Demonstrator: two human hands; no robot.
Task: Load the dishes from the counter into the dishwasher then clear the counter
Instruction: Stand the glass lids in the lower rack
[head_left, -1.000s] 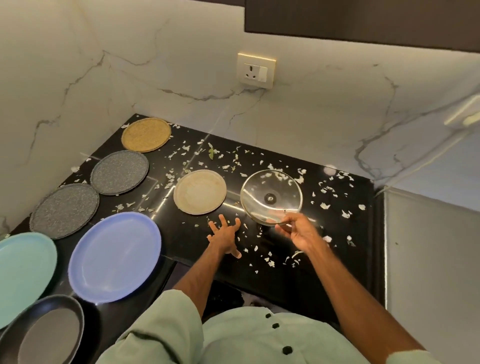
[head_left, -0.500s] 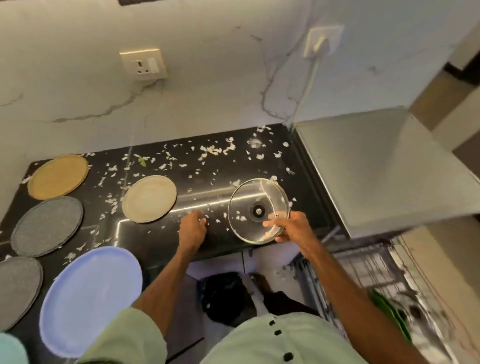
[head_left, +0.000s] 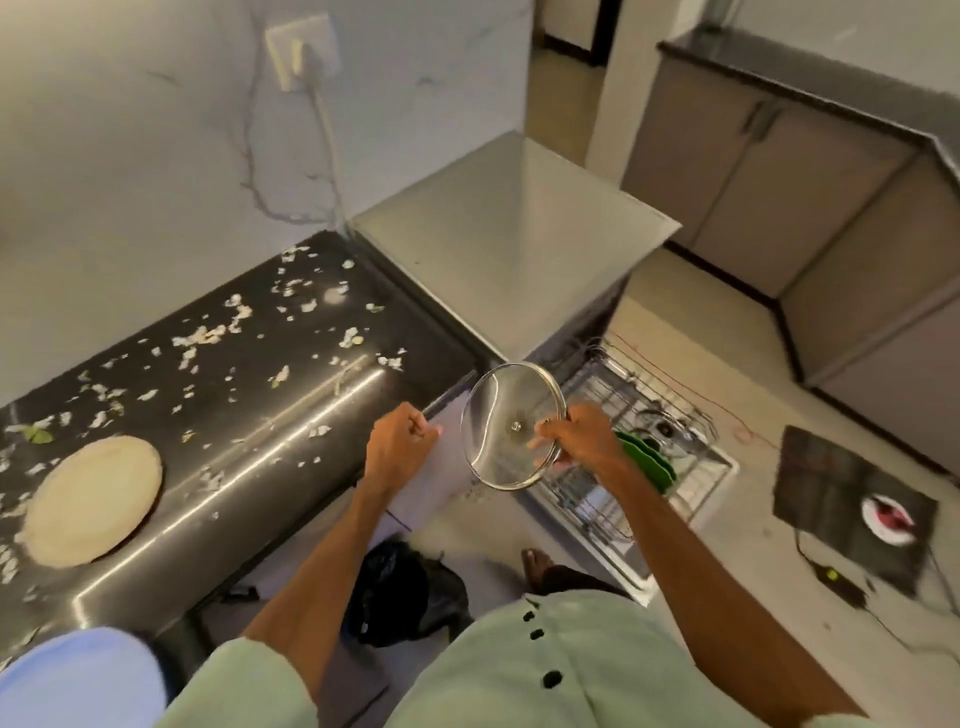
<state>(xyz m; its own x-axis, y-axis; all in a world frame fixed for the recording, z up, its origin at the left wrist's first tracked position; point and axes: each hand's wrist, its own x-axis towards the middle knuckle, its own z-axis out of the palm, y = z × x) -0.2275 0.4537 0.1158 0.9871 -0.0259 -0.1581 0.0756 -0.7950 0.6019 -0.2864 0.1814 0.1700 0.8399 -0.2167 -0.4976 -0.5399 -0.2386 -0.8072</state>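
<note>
My right hand (head_left: 582, 439) grips the rim of a round glass lid (head_left: 498, 410) and holds it tilted in the air, off the right end of the black counter (head_left: 270, 415) and beside the pulled-out wire dishwasher rack (head_left: 639, 447). Green plates (head_left: 649, 462) stand in that rack, partly hidden by my right wrist. My left hand (head_left: 397, 447) is curled into a loose fist at the counter's front right corner and holds nothing. A beige plate (head_left: 91, 499) lies on the counter at the left, and a blue plate (head_left: 78, 675) shows at the bottom left.
White and green scraps litter the counter. The steel dishwasher top (head_left: 514, 244) adjoins the counter's right end. A black bag (head_left: 400, 587) lies on the floor below, a dark mat (head_left: 852, 499) with a cable at the right. Grey cabinets (head_left: 810, 171) stand behind.
My right hand has lifted the glass lid off the counter and carried it right, toward the dishwasher rack. My left hand has curled shut and drawn back to the counter's corner. My view has swung right.
</note>
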